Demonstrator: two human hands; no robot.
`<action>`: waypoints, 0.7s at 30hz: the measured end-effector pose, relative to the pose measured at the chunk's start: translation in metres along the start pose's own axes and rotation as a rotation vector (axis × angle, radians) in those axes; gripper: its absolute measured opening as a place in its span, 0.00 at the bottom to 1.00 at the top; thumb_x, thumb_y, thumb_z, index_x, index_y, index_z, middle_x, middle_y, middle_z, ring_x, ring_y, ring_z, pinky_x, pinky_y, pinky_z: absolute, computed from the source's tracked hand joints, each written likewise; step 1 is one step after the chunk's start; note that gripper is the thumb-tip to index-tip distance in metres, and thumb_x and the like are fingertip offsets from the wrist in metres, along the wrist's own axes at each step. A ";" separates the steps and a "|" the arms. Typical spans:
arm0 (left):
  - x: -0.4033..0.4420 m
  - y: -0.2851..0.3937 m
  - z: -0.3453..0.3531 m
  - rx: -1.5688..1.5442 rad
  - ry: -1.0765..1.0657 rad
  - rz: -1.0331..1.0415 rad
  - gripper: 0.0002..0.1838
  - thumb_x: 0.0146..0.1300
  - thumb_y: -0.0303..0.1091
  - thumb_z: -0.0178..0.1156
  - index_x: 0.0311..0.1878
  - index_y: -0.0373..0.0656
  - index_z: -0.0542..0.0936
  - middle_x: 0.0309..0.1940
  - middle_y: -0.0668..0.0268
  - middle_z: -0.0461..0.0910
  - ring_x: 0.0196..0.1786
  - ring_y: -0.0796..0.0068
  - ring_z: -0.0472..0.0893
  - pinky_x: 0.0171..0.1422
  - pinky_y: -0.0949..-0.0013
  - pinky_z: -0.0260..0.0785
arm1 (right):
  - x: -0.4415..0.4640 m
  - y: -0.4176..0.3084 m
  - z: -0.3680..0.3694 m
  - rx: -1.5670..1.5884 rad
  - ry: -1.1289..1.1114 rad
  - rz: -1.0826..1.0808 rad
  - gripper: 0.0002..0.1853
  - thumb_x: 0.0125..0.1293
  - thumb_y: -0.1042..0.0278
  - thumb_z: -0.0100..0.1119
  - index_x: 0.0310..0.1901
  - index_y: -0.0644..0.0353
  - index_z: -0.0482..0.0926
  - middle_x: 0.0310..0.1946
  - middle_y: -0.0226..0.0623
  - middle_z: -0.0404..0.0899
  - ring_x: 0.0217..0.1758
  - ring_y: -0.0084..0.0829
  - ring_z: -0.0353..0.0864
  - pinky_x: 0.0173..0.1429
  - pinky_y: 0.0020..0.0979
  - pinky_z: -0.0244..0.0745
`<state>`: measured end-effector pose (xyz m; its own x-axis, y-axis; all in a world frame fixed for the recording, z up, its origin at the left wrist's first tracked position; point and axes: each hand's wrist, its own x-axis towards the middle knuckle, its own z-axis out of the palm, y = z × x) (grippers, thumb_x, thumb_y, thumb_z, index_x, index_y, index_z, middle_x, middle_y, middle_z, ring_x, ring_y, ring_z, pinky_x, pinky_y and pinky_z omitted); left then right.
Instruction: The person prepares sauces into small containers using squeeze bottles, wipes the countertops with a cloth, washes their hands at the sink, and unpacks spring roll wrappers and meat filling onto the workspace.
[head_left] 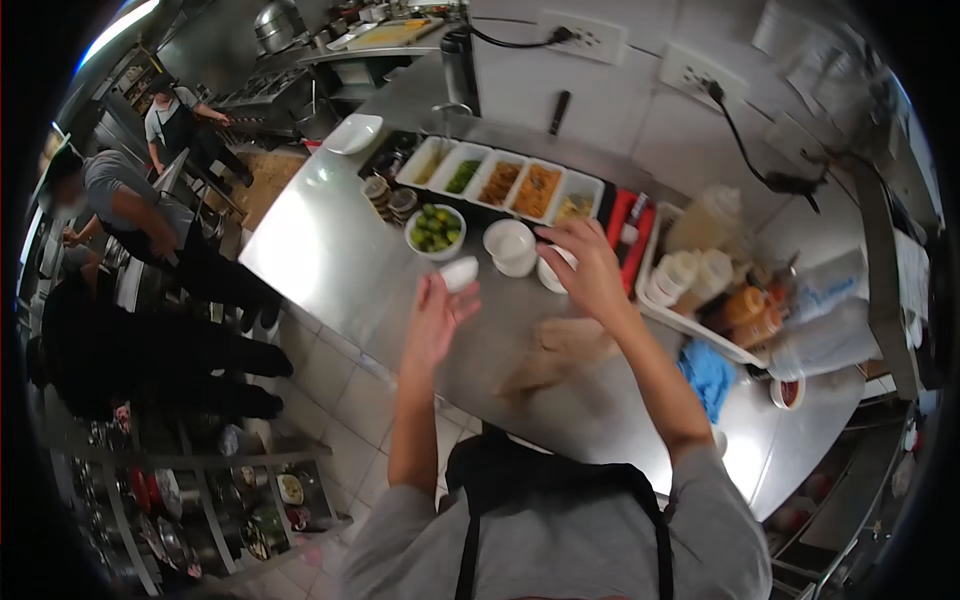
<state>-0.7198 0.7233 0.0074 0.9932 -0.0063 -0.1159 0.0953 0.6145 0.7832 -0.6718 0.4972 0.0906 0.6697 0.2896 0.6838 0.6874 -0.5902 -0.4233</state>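
Note:
My left hand [436, 318] is closed on a small white bowl [460, 274], raised and tilted above the steel table. My right hand [588, 268] hovers over another white bowl [553, 272], thumb and fingers apart; its palm side is partly hidden, and whether it touches the rim is unclear. Between both hands stand stacked white bowls [511, 248]. Just beyond my left hand sits a white bowl of cut limes [436, 231]. Behind these runs a row of white containers with chopped greens [463, 177], an orange shredded filling [537, 190] and other foods.
A brown cloth [555, 352] lies on the steel table [310, 235] nearer my body. At right stand a white bin [700, 329] of squeeze bottles, a blue cloth [706, 377] and a cup of red sauce [787, 393]. Several people [140, 215] work at left, beyond the tiled floor.

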 end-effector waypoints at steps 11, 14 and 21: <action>0.035 0.076 -0.072 0.567 -0.049 0.149 0.19 0.55 0.26 0.62 0.49 0.38 0.68 0.46 0.65 0.71 0.46 0.78 0.74 0.53 0.75 0.68 | 0.149 0.101 0.251 -0.455 -0.528 0.064 0.05 0.44 0.69 0.63 0.22 0.61 0.80 0.24 0.47 0.78 0.32 0.46 0.78 0.42 0.41 0.74; 0.068 0.085 -0.062 0.478 -0.092 0.275 0.28 0.54 0.23 0.61 0.57 0.38 0.62 0.49 0.61 0.71 0.52 0.74 0.73 0.56 0.72 0.67 | 0.147 0.111 0.257 -0.411 -0.473 0.084 0.06 0.44 0.70 0.62 0.26 0.61 0.81 0.23 0.49 0.78 0.30 0.46 0.79 0.40 0.41 0.75; 0.129 0.085 -0.044 0.586 -0.107 0.297 0.36 0.51 0.24 0.64 0.62 0.39 0.57 0.52 0.59 0.70 0.55 0.71 0.72 0.59 0.69 0.65 | 0.170 0.105 0.205 -0.033 -0.476 0.350 0.10 0.46 0.68 0.62 0.31 0.63 0.82 0.26 0.45 0.80 0.30 0.38 0.81 0.38 0.34 0.75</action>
<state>-0.5865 0.8098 0.0320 0.9810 0.0000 0.1942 -0.1937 0.0714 0.9785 -0.4282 0.6392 0.0407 0.9126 0.3752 0.1622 0.3991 -0.7323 -0.5518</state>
